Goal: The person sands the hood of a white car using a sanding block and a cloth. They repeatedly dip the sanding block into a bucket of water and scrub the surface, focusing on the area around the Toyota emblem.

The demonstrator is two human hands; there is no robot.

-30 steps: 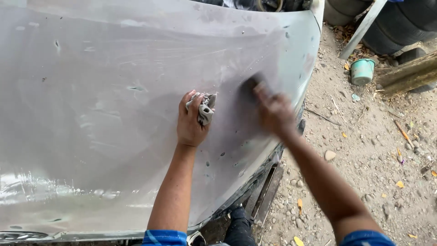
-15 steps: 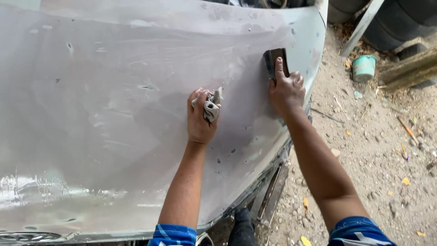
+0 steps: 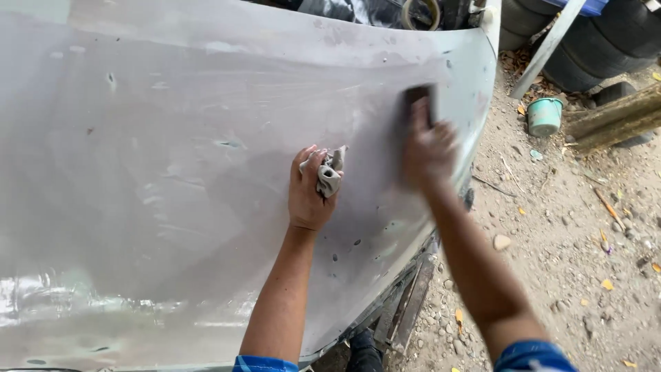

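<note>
Compared with half a second ago, the right hand [image 3: 428,148] has slid slightly higher and toward the upper right of the frame, and it is now motion-blurred; the left hand [image 3: 310,193] has barely shifted.

The right hand presses a dark rectangular sanding block [image 3: 418,100] flat against the large pale grey sanded car body panel [image 3: 172,179], fingers laid over the block's lower part, right of centre near the panel's right edge. The left hand, at the centre of the frame, is clenched around a crumpled grey cloth rag [image 3: 329,176], its knuckles resting on the panel just left of the right hand; the two hands are near each other but apart.

At the upper right, on the sandy, stony ground [image 3: 564,262], stands a small teal plastic bucket [image 3: 544,116]; what it holds cannot be made out. Behind it lie stacked black tyres [image 3: 606,41], with a weathered wooden beam [image 3: 613,120] just beside the bucket.
</note>
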